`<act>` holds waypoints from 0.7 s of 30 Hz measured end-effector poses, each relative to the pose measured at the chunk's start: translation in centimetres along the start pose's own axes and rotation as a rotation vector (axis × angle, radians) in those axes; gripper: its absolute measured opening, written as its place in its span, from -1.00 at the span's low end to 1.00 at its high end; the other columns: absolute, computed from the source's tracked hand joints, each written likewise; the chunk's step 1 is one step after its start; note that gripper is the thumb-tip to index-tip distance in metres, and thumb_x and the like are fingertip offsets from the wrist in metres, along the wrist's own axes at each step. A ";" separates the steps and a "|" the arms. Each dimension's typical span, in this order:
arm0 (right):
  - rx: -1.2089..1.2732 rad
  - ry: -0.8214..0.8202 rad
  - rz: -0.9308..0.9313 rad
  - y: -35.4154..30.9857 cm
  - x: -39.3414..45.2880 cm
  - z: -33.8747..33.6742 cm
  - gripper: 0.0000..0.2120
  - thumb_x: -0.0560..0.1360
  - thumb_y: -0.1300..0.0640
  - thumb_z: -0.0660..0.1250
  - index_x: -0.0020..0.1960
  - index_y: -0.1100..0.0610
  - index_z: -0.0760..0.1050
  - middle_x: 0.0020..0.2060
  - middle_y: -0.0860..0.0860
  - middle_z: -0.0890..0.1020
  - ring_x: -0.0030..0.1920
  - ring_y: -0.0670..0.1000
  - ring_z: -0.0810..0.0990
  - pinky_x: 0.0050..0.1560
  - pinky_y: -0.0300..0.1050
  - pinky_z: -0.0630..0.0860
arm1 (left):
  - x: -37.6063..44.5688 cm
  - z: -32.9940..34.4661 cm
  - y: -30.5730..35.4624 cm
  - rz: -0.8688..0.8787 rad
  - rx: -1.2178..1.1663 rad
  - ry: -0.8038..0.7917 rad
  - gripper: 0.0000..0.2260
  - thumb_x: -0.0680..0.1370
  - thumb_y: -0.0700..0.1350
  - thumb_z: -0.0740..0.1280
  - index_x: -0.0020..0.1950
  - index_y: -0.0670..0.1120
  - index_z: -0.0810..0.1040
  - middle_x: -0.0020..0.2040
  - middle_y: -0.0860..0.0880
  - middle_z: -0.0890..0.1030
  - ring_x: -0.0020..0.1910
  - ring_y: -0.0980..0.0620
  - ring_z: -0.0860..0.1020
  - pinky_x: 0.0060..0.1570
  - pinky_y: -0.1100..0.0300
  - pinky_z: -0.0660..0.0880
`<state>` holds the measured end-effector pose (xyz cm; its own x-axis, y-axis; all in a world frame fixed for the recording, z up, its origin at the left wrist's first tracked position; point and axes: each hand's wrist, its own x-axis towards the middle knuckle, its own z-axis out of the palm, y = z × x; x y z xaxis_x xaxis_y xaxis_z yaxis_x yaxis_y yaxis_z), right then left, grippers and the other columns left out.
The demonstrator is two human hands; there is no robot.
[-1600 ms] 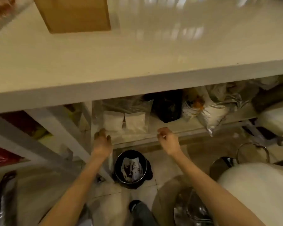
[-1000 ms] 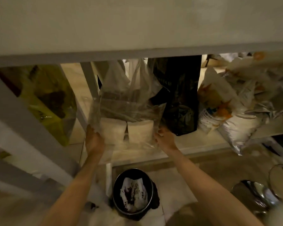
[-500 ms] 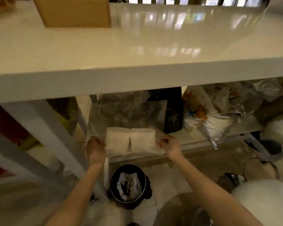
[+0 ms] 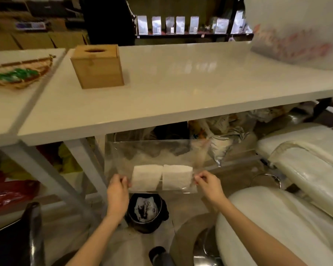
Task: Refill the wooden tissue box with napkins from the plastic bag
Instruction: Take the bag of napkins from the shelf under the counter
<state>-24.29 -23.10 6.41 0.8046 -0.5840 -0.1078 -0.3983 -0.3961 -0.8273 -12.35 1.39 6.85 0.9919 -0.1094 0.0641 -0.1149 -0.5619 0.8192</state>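
Both hands hold a clear plastic bag in front of the table, below its front edge and above a black bin on the floor. The left hand pinches the bag's lower left corner, fingers closed on the film; the right hand pinches the lower right corner the same way. Inside, at the bottom, sit two white stacks of napkins side by side — the upper part of the bag stands empty and upright. The wooden box rests on the tabletop toward the left rear, well apart from the bag, its oval slot facing up. A woven tray lies on the neighbouring table at left.
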 end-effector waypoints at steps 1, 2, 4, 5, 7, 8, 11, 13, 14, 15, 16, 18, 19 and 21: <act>-0.009 0.018 -0.029 -0.6 -0.6 -0.9 -0.91 0.50 0.23 0.29 -0.17 0.13 0.51 -0.30 -0.01 0.59 -0.27 -0.11 0.56 -0.28 -0.50 0.42 | -0.7 -0.8 1.0 0.028 -0.018 -0.004 -0.83 0.58 -0.22 0.12 -0.18 -0.14 0.43 -0.17 -0.19 0.56 -0.20 -0.11 0.52 -0.25 0.12 0.37; -0.007 0.038 -0.059 -1.4 -1.3 -2.0 -0.90 0.50 0.24 0.29 -0.18 0.12 0.50 -0.33 -0.05 0.58 -0.28 -0.16 0.54 -0.30 -0.52 0.40 | -1.3 -1.6 2.0 0.061 -0.036 -0.011 -0.81 0.58 -0.21 0.13 -0.22 -0.07 0.41 -0.17 -0.17 0.56 -0.20 -0.10 0.53 -0.26 0.13 0.40; 0.006 0.067 -0.107 -3.1 -2.3 -4.1 -0.89 0.50 0.24 0.29 -0.18 0.11 0.50 -0.33 -0.08 0.58 -0.27 -0.19 0.54 -0.32 -0.53 0.39 | -2.1 -3.2 4.0 0.115 -0.057 -0.016 -0.77 0.57 -0.21 0.14 -0.26 0.00 0.38 -0.19 -0.16 0.56 -0.20 -0.09 0.54 -0.23 0.14 0.44; 0.015 0.068 -0.131 -4.1 -2.6 -5.2 -0.90 0.51 0.24 0.29 -0.17 0.12 0.52 -0.32 -0.05 0.59 -0.26 -0.18 0.54 -0.30 -0.51 0.40 | -2.2 -4.1 5.1 0.141 -0.068 -0.012 -0.79 0.57 -0.21 0.15 -0.24 -0.02 0.40 -0.19 -0.17 0.57 -0.20 -0.09 0.55 -0.21 0.12 0.46; 0.038 0.046 -0.180 -6.3 -2.8 -7.3 -0.92 0.51 0.22 0.28 -0.13 0.14 0.54 -0.28 -0.01 0.60 -0.24 -0.15 0.55 -0.23 -0.43 0.44 | -2.1 -5.7 7.3 0.195 -0.095 -0.002 -0.86 0.57 -0.21 0.17 -0.17 -0.08 0.44 -0.21 -0.17 0.59 -0.21 -0.07 0.56 -0.20 0.16 0.46; 0.041 0.038 -0.198 -7.5 -2.9 -8.3 -0.93 0.52 0.20 0.28 -0.11 0.14 0.54 -0.27 -0.01 0.60 -0.23 -0.14 0.55 -0.20 -0.37 0.45 | -1.9 -6.5 8.5 0.216 -0.108 -0.001 -0.89 0.57 -0.21 0.18 -0.14 -0.10 0.45 -0.22 -0.15 0.59 -0.23 -0.05 0.57 -0.22 0.22 0.45; 0.040 0.042 -0.253 -11.2 -2.5 -10.7 -0.92 0.53 0.17 0.26 -0.09 0.13 0.52 -0.28 -0.04 0.58 -0.24 -0.14 0.53 -0.23 -0.38 0.43 | -0.6 -8.9 12.0 0.254 -0.131 0.039 -0.91 0.56 -0.18 0.19 -0.10 -0.09 0.47 -0.32 -0.05 0.58 -0.30 0.06 0.56 -0.20 0.20 0.43; 0.059 0.066 -0.274 -13.4 -1.7 -12.1 -0.92 0.52 0.16 0.27 -0.09 0.12 0.53 -0.28 -0.07 0.58 -0.22 -0.11 0.54 -0.23 -0.39 0.45 | 0.7 -10.1 14.4 0.278 -0.128 0.068 -0.92 0.56 -0.16 0.20 -0.07 -0.09 0.48 -0.34 0.00 0.56 -0.31 0.04 0.56 -0.17 0.11 0.48; 0.070 0.079 -0.276 -14.5 -1.1 -12.8 -0.91 0.52 0.15 0.27 -0.10 0.13 0.54 -0.27 -0.06 0.59 -0.20 -0.08 0.54 -0.18 -0.34 0.46 | 1.4 -10.6 15.5 0.289 -0.123 0.068 -0.93 0.56 -0.16 0.21 -0.06 -0.08 0.48 -0.32 0.01 0.56 -0.30 0.02 0.56 -0.15 0.08 0.49; 0.074 0.088 -0.278 -15.6 -0.3 -13.4 -0.89 0.52 0.14 0.27 -0.10 0.15 0.55 -0.25 -0.03 0.60 -0.17 -0.04 0.55 -0.11 -0.24 0.46 | 2.2 -11.1 16.5 0.300 -0.117 0.071 -0.93 0.56 -0.15 0.22 -0.05 -0.08 0.49 -0.28 0.00 0.56 -0.29 0.00 0.56 -0.14 0.06 0.50; 0.079 0.092 -0.279 -16.6 0.5 -14.0 -0.86 0.51 0.14 0.28 -0.08 0.19 0.56 -0.21 0.01 0.61 -0.14 -0.01 0.55 -0.08 -0.18 0.45 | 3.0 -11.3 17.5 0.312 -0.109 0.084 -0.91 0.55 -0.15 0.23 -0.03 -0.10 0.51 -0.25 -0.01 0.57 -0.28 0.01 0.56 -0.13 0.07 0.51; 0.098 0.098 -0.284 -18.5 2.4 -15.0 -0.82 0.51 0.16 0.29 -0.04 0.26 0.58 -0.16 0.08 0.62 -0.10 0.01 0.54 -0.11 -0.24 0.42 | 4.9 -11.7 19.2 0.322 -0.107 0.106 -0.88 0.54 -0.16 0.25 0.00 -0.15 0.55 -0.19 -0.05 0.59 -0.32 0.06 0.53 -0.19 0.14 0.50; 0.101 0.103 -0.286 -19.4 3.4 -15.4 -0.81 0.51 0.17 0.29 -0.05 0.29 0.59 -0.16 0.08 0.62 -0.12 0.00 0.53 -0.14 -0.30 0.39 | 5.9 -11.7 20.0 0.321 -0.111 0.106 -0.86 0.54 -0.16 0.25 0.01 -0.16 0.56 -0.18 -0.07 0.59 -0.33 0.09 0.51 -0.25 0.22 0.47; 0.093 0.122 -0.275 -20.6 5.7 -16.0 -0.80 0.50 0.17 0.29 -0.06 0.30 0.59 -0.20 0.07 0.61 -0.18 -0.05 0.50 -0.17 -0.34 0.35 | 8.1 -11.3 21.4 0.321 -0.100 0.100 -0.84 0.54 -0.16 0.24 0.03 -0.18 0.56 -0.17 -0.08 0.59 -0.35 0.12 0.48 -0.32 0.33 0.39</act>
<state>-18.48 -29.58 31.67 0.8155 -0.5468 0.1897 -0.1264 -0.4881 -0.8636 -6.19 -2.21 31.32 0.9070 -0.1837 0.3789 -0.4208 -0.4280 0.7998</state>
